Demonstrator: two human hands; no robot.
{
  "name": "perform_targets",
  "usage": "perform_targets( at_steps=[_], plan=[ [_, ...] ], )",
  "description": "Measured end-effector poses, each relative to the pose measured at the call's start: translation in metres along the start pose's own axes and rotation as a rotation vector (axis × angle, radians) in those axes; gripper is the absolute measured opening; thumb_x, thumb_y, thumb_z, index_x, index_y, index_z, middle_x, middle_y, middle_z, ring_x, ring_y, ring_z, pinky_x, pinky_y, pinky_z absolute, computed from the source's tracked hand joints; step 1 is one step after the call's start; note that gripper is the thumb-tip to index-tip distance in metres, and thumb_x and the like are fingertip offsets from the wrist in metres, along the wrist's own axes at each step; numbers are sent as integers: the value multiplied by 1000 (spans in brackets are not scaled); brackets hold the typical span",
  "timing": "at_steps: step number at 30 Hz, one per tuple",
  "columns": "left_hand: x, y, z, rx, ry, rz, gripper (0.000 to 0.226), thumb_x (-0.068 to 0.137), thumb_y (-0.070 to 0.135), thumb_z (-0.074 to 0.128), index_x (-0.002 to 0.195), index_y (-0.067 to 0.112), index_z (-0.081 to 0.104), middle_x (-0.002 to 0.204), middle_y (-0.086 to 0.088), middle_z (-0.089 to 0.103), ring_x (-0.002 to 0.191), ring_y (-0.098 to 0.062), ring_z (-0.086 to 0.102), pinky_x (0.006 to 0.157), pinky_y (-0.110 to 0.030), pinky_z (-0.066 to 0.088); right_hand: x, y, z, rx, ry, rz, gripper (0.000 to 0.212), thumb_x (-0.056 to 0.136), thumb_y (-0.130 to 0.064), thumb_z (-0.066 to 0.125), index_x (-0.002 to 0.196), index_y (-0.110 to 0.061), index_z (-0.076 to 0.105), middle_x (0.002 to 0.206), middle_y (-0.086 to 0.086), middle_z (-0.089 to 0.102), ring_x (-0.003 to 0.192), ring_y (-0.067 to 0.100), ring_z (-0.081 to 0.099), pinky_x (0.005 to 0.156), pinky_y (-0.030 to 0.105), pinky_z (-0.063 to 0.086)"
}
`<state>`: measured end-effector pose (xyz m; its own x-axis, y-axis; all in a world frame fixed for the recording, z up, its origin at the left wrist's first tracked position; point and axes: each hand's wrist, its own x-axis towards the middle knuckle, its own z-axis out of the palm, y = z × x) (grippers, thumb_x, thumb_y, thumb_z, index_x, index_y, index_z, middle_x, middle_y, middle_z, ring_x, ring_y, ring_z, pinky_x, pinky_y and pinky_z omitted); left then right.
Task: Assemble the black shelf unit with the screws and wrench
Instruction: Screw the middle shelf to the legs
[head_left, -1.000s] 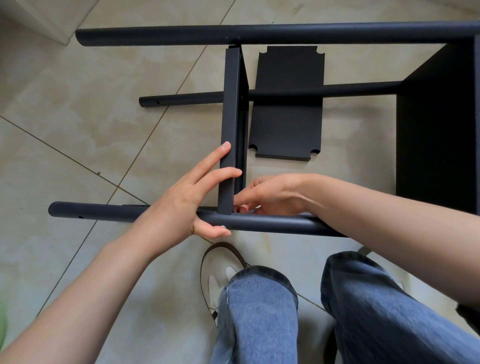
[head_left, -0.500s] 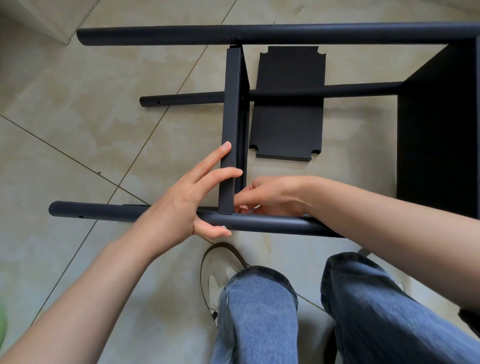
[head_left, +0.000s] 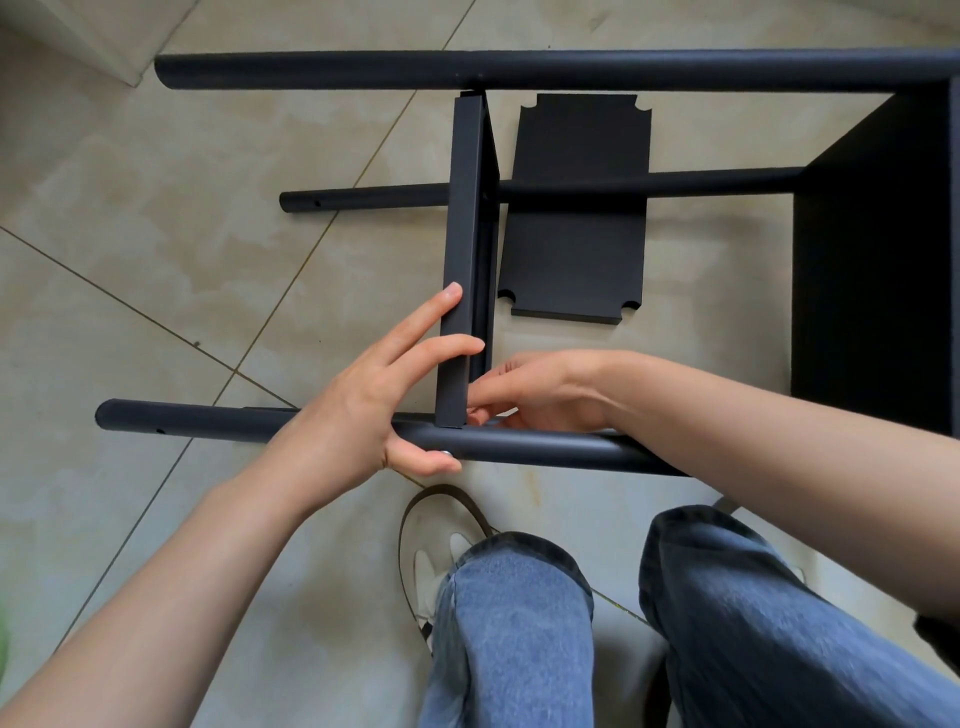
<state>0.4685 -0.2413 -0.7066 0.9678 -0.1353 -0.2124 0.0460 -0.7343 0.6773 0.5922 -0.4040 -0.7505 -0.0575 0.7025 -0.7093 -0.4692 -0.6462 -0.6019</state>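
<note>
Beige tiled floor (head_left: 156, 218). Shelf frame (head_left: 519, 70) lies mid-frame, part built: panel (head_left: 878, 260) at right fixed, one shelf (head_left: 464, 260) half-seated, spare shelf (head_left: 576, 208) loose behind. Left hand (head_left: 363, 405) steadies the shelf, fingers straight, thumb under the near tube (head_left: 519, 447). Right hand (head_left: 535, 392) pinches at the joint, probably a screw; can't see. No wrench visible.

The right hand (head_left: 535, 395) has its fingertips tucked behind the upright panel (head_left: 464, 260), so whatever they pinch is hidden. At three o'clock the frame edge cuts off the far tube (head_left: 519, 70) and the big shelf panel (head_left: 878, 270). The near tube (head_left: 519, 447) vanishes under the right forearm. A tiny silver spot by the left hand (head_left: 353, 410) thumb is too small to identify.
</note>
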Motion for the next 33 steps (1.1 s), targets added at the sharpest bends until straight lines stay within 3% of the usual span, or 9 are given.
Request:
perform_targets(
  at_steps=[6,11,13,18,26,33],
  plan=[
    [0,0,0,-1,2,5,96,59,19,95,137,40,44,162,30,5,143,15,16,105,0,20,-5,0,-9,69,-16,63,29,95,-20,62,68,-16,72,72,0,62,64,8,61,61,19,50],
    [1,-1,1,19,0,5,97,58,22,94,137,44,42,162,32,2,142,16,16,105,-2,21,-1,0,-3,-17,-13,47,41,96,-21,59,55,-19,62,69,1,53,66,9,54,71,25,44],
    [1,-2,1,21,5,6,97,58,23,94,137,44,42,162,32,3,143,15,17,105,-1,22,0,-2,0,-39,-7,18,34,95,-16,57,60,-16,57,71,3,52,68,11,52,74,27,44],
    [0,-2,1,19,8,0,97,58,24,95,139,42,44,162,32,3,145,11,18,107,-12,25,-5,-2,-6,67,-22,25,28,95,-18,62,69,-15,70,72,0,64,63,6,62,65,20,51],
    [1,-2,2,18,15,2,97,58,23,95,140,39,45,162,31,3,146,9,18,109,-23,29,-4,-3,-1,52,40,53,22,96,-16,62,75,-10,68,73,4,61,66,11,60,72,26,48],
    [0,-2,2,18,16,-10,98,57,20,96,139,39,46,162,33,3,142,14,19,106,-16,27,0,-3,7,-24,183,8,25,91,-10,61,67,-9,66,75,8,61,68,18,57,72,29,49]
  ],
)
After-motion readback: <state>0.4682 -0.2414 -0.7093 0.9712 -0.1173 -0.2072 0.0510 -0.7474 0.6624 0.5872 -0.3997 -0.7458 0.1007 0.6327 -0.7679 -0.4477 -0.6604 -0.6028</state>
